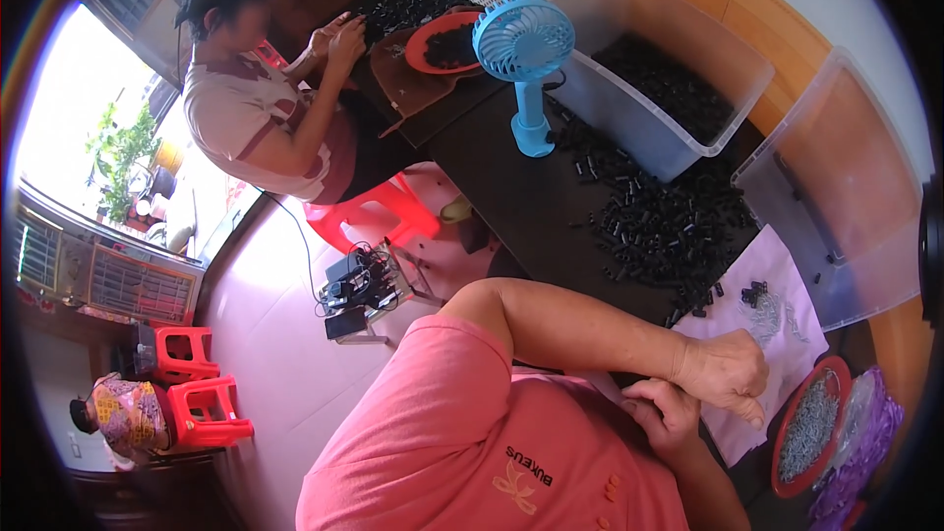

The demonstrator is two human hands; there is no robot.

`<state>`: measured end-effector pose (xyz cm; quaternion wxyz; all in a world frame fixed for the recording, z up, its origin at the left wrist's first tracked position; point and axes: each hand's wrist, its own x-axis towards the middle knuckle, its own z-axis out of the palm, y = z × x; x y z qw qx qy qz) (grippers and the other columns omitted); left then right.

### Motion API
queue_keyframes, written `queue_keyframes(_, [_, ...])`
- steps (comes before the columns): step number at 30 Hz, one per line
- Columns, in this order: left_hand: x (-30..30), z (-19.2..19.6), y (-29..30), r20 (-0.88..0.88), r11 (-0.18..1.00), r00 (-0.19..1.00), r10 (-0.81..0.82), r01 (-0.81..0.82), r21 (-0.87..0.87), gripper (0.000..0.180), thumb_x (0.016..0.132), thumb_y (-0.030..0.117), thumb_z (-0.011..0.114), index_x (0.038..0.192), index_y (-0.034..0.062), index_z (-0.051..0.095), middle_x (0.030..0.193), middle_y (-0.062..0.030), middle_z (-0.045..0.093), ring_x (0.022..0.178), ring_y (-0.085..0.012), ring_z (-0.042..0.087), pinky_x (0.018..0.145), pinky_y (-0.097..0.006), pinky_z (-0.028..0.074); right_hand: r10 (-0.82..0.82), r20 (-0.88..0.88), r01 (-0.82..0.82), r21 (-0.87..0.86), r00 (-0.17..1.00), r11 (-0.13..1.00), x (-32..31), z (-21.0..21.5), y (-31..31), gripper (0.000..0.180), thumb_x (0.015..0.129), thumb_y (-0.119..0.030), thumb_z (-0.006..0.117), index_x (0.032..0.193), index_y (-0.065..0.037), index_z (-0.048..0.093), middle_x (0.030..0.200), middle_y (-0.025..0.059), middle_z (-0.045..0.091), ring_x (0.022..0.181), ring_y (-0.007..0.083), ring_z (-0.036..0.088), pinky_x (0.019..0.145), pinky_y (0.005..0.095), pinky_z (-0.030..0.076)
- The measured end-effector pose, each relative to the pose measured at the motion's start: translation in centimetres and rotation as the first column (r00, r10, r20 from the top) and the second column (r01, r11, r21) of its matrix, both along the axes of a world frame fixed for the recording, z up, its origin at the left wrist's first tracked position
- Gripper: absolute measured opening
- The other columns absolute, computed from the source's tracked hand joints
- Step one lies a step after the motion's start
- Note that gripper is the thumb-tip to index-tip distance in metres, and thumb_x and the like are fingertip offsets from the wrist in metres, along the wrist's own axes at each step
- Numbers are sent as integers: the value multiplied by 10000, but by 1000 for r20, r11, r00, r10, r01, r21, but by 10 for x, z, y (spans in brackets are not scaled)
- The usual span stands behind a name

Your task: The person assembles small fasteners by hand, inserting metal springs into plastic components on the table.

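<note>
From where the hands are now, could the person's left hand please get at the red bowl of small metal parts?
Probably yes: the left hand rests on the pale cloth, the red bowl lies just beside it, and nothing stands between them.

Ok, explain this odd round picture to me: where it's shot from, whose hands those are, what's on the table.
One wide fisheye camera on a person's head looks down, so edges bend. The person in the pink shirt wears it. Their left hand crosses above their right hand, both close together at the edge of a pale cloth; whether either holds anything is hidden. On the dark table lies a heap of small black parts, with clear plastic bins, a blue fan and a red dish of small metal pieces. Another person works at the far end.
</note>
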<state>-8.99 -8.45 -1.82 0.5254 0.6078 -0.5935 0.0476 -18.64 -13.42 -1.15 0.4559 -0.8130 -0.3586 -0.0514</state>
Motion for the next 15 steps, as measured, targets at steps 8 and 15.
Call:
queue_keyframes(8, [-1,-7,-3,19,999,999,39,-39,0,475,817,447,691,585,58,550,628,-103,550,634,-340,579,547,-452,444,2,-20,-2,5,1000,1000,0,-3,-2,205,761,-30,757,939,-70,666,766,70,614,690,219,594,656,330,470])
queue_keyframes(15, [-1,-4,0,1,996,998,62,-61,-59,359,767,330,736,611,64,553,643,-109,559,643,-345,585,556,-462,455,16,-28,-16,-10,999,1000,2,2,0,193,777,-39,750,946,-67,661,795,76,638,705,223,602,662,337,474])
